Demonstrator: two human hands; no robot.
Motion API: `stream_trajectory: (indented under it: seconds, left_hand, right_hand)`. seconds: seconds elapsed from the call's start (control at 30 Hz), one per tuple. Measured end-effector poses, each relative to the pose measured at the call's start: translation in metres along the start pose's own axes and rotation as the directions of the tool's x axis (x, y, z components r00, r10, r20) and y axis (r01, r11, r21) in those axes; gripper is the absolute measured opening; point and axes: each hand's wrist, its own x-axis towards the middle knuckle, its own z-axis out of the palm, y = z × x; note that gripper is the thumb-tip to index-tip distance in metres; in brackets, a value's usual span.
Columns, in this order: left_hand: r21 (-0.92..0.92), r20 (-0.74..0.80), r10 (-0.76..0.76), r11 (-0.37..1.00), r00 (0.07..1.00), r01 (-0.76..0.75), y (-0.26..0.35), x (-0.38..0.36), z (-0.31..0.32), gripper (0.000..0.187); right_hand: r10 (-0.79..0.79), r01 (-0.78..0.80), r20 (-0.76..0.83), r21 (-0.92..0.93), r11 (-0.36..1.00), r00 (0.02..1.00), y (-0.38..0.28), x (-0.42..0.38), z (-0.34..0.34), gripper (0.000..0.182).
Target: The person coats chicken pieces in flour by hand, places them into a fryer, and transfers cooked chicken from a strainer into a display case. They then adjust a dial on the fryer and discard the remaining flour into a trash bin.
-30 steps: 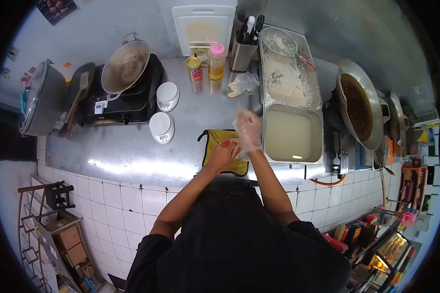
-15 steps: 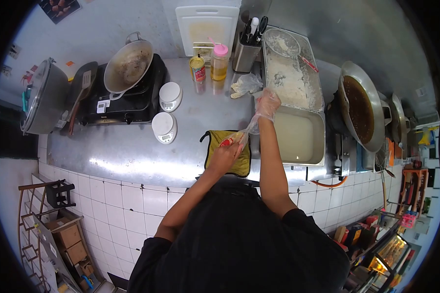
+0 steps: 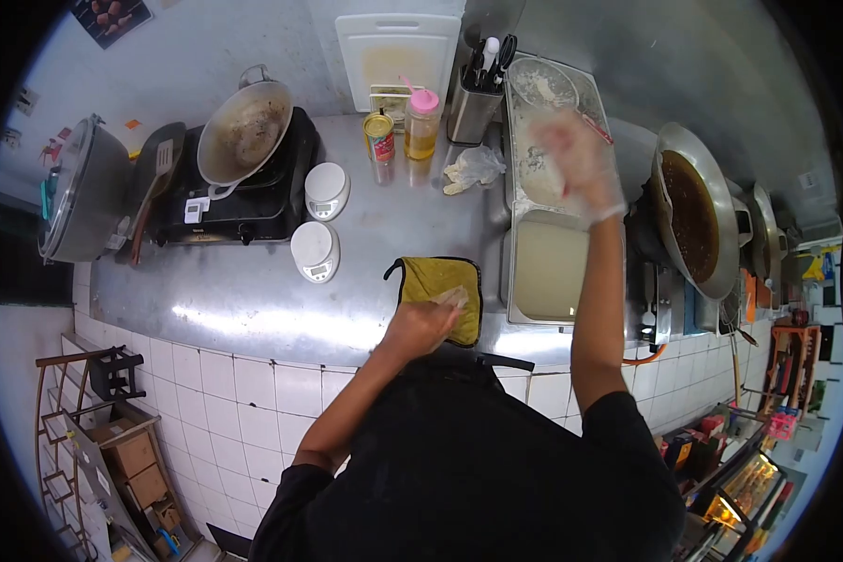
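My left hand [image 3: 423,328] is closed around a crumpled clear plastic bag [image 3: 453,297], over a folded yellow cloth [image 3: 440,273] with black edging. My right hand [image 3: 579,164], in a clear plastic glove, is above a metal tray of white flour [image 3: 543,192]. Motion smears its fingers. Reddish patches show at the fingers, but I cannot make out what they are. A round sieve [image 3: 543,82] with a red handle rests at the tray's far end. Nearer me, below my right hand, stands a metal pan of cloudy pale liquid [image 3: 548,267].
Two white scales [image 3: 316,251] stand left of the cloth, beside a black stove [image 3: 244,211] bearing a pan [image 3: 244,131]. Behind are a can [image 3: 379,138], an oil bottle [image 3: 421,131], a crumpled glove [image 3: 476,169] and a knife holder [image 3: 473,112]. A wok of brown liquid [image 3: 688,211] is at right.
My right hand has left the plastic in my left hand and moved up and right over the flour tray. The red thing seen in the left hand's plastic no longer shows there.
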Motion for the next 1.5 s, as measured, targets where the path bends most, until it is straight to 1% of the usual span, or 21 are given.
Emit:
stream_trajectory:
  seconds: [0.03,0.07,0.13,0.27,0.33,0.4,0.47,0.53,0.57,0.63,0.77,0.8,0.9,0.97,1.03,1.07,1.13,1.23,1.3,1.37,1.5]
  left_hand:
    - [-0.04,-0.026,0.04,0.998,0.999,-0.041,0.001,-0.003,0.006,0.019]
    - [-0.08,-0.053,0.074,0.994,0.996,-0.078,0.001,-0.005,0.012,0.018]
    - [-0.08,-0.065,0.113,0.99,0.991,-0.118,0.001,-0.009,0.014,0.018]
    - [-0.197,-0.005,0.173,0.965,0.985,-0.17,-0.003,-0.009,0.02,0.021]
    - [-0.285,0.023,0.174,0.945,0.984,-0.16,-0.006,-0.01,0.028,0.021]
    - [-0.312,0.134,0.15,0.945,0.98,-0.102,-0.011,-0.007,0.033,0.021]
    - [-0.386,0.111,0.137,0.918,0.984,-0.085,-0.017,-0.008,0.035,0.018]
    - [-0.453,0.193,0.005,0.887,0.981,0.084,-0.019,-0.009,0.027,0.019]
    - [-0.457,0.205,0.01,0.885,0.979,0.087,-0.019,-0.01,0.023,0.019]
    - [-0.51,0.26,-0.136,0.821,0.956,0.255,-0.018,-0.013,0.018,0.019]
    - [-0.496,0.206,-0.15,0.835,0.967,0.236,-0.007,-0.02,0.022,0.022]
    - [-0.418,0.221,-0.235,0.854,0.947,0.309,-0.002,-0.018,0.021,0.021]
    - [-0.293,0.226,-0.358,0.862,0.906,0.414,-0.001,-0.01,0.017,0.017]
    - [-0.254,0.228,-0.4,0.856,0.888,0.451,0.005,-0.007,0.015,0.019]
    - [-0.146,0.192,-0.27,0.943,0.944,0.299,0.014,-0.003,0.008,0.045]
    - [-0.143,0.187,-0.266,0.945,0.946,0.295,0.017,-0.004,0.006,0.045]
    - [-0.001,0.237,-0.201,0.978,0.95,0.207,0.022,-0.009,0.002,0.071]
    - [-0.029,0.378,-0.295,0.944,0.878,0.329,0.022,-0.014,-0.005,0.08]
    - [-0.045,0.364,-0.319,0.932,0.875,0.358,0.021,-0.018,-0.004,0.08]
    - [-0.061,0.345,-0.351,0.917,0.87,0.394,0.02,-0.019,-0.003,0.081]
    - [-0.167,0.284,-0.472,0.833,0.835,0.527,0.025,-0.014,-0.018,0.075]
  right_hand:
    - [-0.024,0.011,0.164,0.079,0.997,0.986,0.018,-0.015,0.024,0.019]
    - [0.047,-0.101,0.28,0.18,0.978,0.959,0.034,-0.037,0.053,0.025]
    - [0.125,-0.08,0.433,-0.12,0.99,0.893,0.057,-0.073,0.1,0.027]
    - [0.07,0.083,0.4,-0.352,0.932,0.914,0.082,-0.119,0.143,0.024]
    - [-0.27,0.276,0.079,-0.449,0.85,0.96,0.061,-0.13,0.134,0.017]
    - [-0.305,0.32,0.101,-0.38,0.868,0.947,0.044,-0.138,0.118,0.016]
    - [-0.348,0.364,0.108,-0.315,0.876,0.931,0.039,-0.149,0.101,0.017]
    - [-0.269,0.213,0.541,0.165,0.963,0.797,0.038,-0.174,0.087,0.02]
    - [-0.259,0.201,0.537,0.165,0.966,0.803,0.037,-0.189,0.091,0.02]
    - [-0.343,0.38,0.391,-0.018,0.925,0.854,0.034,-0.218,0.105,0.021]
    - [-0.283,0.359,0.377,-0.15,0.921,0.882,0.026,-0.242,0.103,0.028]
    - [-0.281,0.356,0.375,-0.147,0.923,0.883,0.026,-0.249,0.1,0.028]
    - [-0.18,0.264,0.451,-0.129,0.956,0.874,0.035,-0.259,0.097,0.029]
    - [-0.106,0.179,0.616,-0.058,0.982,0.781,0.054,-0.262,0.105,0.031]
    - [-0.177,0.264,0.51,-0.104,0.959,0.842,0.047,-0.259,0.116,0.027]
    - [-0.254,0.338,0.399,-0.156,0.928,0.881,0.042,-0.255,0.123,0.025]
    - [-0.256,0.378,0.443,-0.212,0.901,0.859,0.04,-0.245,0.134,0.024]
    - [-0.275,0.461,0.471,-0.343,0.818,0.838,0.045,-0.239,0.146,0.025]
    - [-0.302,0.506,0.465,-0.414,0.756,0.832,0.05,-0.239,0.153,0.026]
    - [-0.085,0.461,0.608,-0.495,0.737,0.789,0.054,-0.237,0.16,0.022]
    - [-0.096,0.414,0.607,-0.41,0.813,0.789,0.057,-0.222,0.166,0.017]
